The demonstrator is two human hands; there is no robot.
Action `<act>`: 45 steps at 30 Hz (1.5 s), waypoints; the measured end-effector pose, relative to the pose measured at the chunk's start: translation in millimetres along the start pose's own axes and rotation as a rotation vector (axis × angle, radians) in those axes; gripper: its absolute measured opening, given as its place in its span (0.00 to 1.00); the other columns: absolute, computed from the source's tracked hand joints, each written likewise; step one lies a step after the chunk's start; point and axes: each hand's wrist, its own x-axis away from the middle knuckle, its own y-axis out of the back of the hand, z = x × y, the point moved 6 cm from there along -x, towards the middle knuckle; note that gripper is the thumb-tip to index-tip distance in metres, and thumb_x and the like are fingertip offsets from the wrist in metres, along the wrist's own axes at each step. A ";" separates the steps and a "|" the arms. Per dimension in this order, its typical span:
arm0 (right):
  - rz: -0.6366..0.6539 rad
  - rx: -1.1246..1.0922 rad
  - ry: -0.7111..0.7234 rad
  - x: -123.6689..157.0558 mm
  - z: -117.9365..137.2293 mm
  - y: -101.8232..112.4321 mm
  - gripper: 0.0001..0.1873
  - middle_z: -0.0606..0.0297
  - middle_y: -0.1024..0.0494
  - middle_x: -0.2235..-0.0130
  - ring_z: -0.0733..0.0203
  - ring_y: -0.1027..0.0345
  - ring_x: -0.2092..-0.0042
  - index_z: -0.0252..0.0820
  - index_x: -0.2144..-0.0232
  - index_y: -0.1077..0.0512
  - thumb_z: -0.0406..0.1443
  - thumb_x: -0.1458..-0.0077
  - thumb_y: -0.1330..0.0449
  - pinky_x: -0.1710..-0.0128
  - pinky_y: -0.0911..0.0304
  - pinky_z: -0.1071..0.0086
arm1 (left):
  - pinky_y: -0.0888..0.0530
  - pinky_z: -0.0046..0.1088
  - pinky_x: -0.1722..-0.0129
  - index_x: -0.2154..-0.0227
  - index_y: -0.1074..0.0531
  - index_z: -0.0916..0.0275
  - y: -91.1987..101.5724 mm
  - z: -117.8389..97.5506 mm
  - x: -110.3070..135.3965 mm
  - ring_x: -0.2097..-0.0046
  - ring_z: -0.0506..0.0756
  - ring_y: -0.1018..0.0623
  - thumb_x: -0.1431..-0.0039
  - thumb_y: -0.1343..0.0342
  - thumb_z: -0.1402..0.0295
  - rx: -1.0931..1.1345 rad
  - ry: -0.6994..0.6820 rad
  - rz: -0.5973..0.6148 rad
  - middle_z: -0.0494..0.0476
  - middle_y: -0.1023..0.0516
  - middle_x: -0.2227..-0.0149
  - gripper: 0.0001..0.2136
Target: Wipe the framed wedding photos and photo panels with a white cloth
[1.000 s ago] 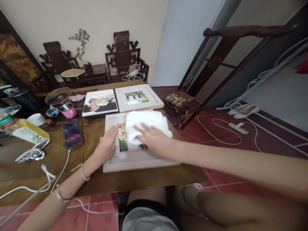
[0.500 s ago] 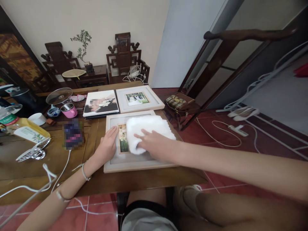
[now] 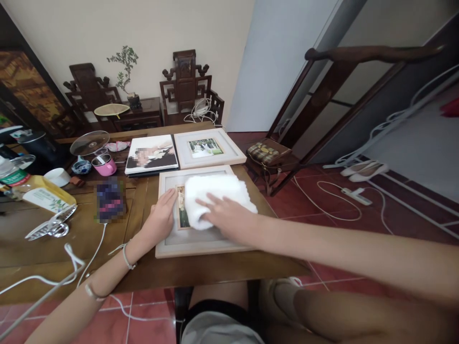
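A light-wood picture frame (image 3: 201,253) with a small photo lies flat near the table's front edge. My left hand (image 3: 164,215) rests over its left edge and holds it there, fingers together. A thick, folded white fluffy cloth (image 3: 218,186) covers the right part of the photo. Spread across the cloth, the fingers of my right hand (image 3: 229,217) press it against the frame, with its front fold held at the thumb side. Behind lies a second picture frame (image 3: 233,152), and beside that one, a photo album (image 3: 152,153).
On the table's left stand a pink cup (image 3: 105,166), a bottle of yellow liquid (image 3: 43,191), a silver hair claw (image 3: 53,223) and a blurred-out device (image 3: 109,200) on a white cable. A wooden chair (image 3: 322,95) holding a plaid bag (image 3: 263,152) stands at the right.
My right hand and the white cloth have slid slightly left over the frame, covering more of the photo. My left hand stays on the frame's left edge.
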 end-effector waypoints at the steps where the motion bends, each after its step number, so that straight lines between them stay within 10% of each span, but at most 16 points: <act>1: -0.054 0.053 -0.020 -8.5 -13.8 -1.2 0.31 0.53 0.49 0.31 0.34 0.55 0.33 0.39 0.44 0.30 0.20 0.49 0.47 0.45 0.39 0.44 | 0.39 0.53 0.36 0.37 0.41 0.64 0.1 0.1 0.1 0.33 0.61 0.40 0.39 0.60 0.80 -0.004 -0.004 -0.005 0.68 0.38 0.36 0.27; 8: -0.075 0.194 -0.116 -42.3 -63.2 2.4 0.27 0.54 0.52 0.31 0.32 0.60 0.33 0.38 0.45 0.30 0.21 0.46 0.47 0.43 0.44 0.39 | 0.39 0.53 0.37 0.37 0.40 0.64 -0.6 2.0 -0.6 0.34 0.61 0.39 0.38 0.59 0.79 0.006 -0.002 0.002 0.68 0.37 0.36 0.26; 21: 0.221 -0.183 0.166 32.2 58.3 33.1 0.21 0.47 0.34 0.39 0.40 0.31 0.47 0.36 0.58 0.22 0.23 0.57 0.39 0.54 0.31 0.57 | 0.39 0.51 0.36 0.38 0.41 0.66 1.3 0.5 1.7 0.33 0.61 0.40 0.38 0.60 0.79 -0.010 0.006 -0.010 0.69 0.37 0.36 0.25; 36: -0.067 0.149 -0.126 -62.3 -42.5 13.8 0.29 0.54 0.55 0.30 0.30 0.64 0.32 0.38 0.43 0.32 0.23 0.48 0.41 0.42 0.46 0.38 | 0.38 0.50 0.36 0.37 0.41 0.64 1.4 -0.9 0.6 0.34 0.60 0.39 0.40 0.60 0.81 0.012 -0.021 -0.025 0.67 0.37 0.36 0.27; 45: 0.138 -0.037 0.009 -7.1 37.9 24.2 0.24 0.51 0.39 0.36 0.30 0.46 0.38 0.41 0.52 0.25 0.25 0.53 0.36 0.50 0.35 0.42 | 0.38 0.52 0.36 0.37 0.41 0.66 -0.6 4.1 1.4 0.34 0.61 0.39 0.37 0.61 0.78 0.001 0.005 0.007 0.69 0.38 0.36 0.25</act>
